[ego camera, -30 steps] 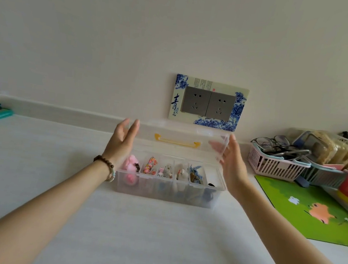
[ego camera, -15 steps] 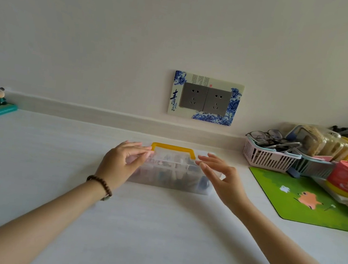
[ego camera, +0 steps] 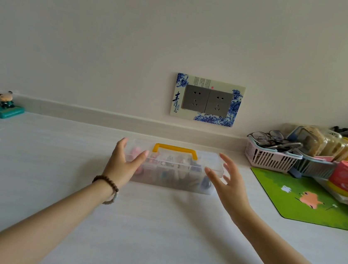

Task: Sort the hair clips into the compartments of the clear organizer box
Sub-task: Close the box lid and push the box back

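Left hand, fingers straight, gripping nothing, flanks the left end of the closed clear organizer box on the counter, hair clips inside. Right hand, fingers spread, empty, hovers beside its right end. Socket plate reads 青.

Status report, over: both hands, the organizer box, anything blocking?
Left hand open at left end of clear organizer box. Right hand open beside right end. Lid closed, hair clips inside. Nothing blocking.
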`<action>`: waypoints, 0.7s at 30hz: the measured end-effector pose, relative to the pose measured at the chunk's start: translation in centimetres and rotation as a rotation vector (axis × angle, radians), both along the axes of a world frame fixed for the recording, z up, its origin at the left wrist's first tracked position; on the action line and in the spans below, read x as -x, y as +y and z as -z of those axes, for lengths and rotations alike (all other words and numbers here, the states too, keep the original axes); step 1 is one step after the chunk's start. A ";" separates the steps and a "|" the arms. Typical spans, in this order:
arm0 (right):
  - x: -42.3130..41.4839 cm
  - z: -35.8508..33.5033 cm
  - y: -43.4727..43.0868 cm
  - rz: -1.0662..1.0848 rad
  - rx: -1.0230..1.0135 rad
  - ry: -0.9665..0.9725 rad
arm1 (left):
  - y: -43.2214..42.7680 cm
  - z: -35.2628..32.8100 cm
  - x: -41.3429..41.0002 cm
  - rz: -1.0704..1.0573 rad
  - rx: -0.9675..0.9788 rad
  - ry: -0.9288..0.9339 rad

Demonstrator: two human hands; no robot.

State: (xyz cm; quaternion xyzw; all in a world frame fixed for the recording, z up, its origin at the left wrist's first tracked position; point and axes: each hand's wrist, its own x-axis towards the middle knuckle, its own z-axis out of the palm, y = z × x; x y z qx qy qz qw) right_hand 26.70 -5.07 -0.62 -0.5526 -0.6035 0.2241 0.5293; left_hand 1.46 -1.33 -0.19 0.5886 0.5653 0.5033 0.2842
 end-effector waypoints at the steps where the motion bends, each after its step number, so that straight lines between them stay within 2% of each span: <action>1: 0.0 0.1 -0.1 -0.009 0.071 0.070 | 0.4 0.2 0.0 0.011 0.099 -0.052; 3: -0.2 0.5 -0.3 -0.077 0.163 0.159 | 1.2 0.8 0.0 0.037 0.144 -0.102; 10: -3.5 -0.7 1.6 -0.089 0.183 0.207 | 3.9 0.6 -3.9 0.048 0.099 -0.110; 16: -9.2 -1.8 6.4 0.036 0.228 0.218 | 8.6 -0.2 -10.7 0.096 0.157 -0.158; 21: -11.6 -1.1 8.7 0.017 0.339 0.153 | 11.3 0.5 -13.3 0.055 0.210 -0.193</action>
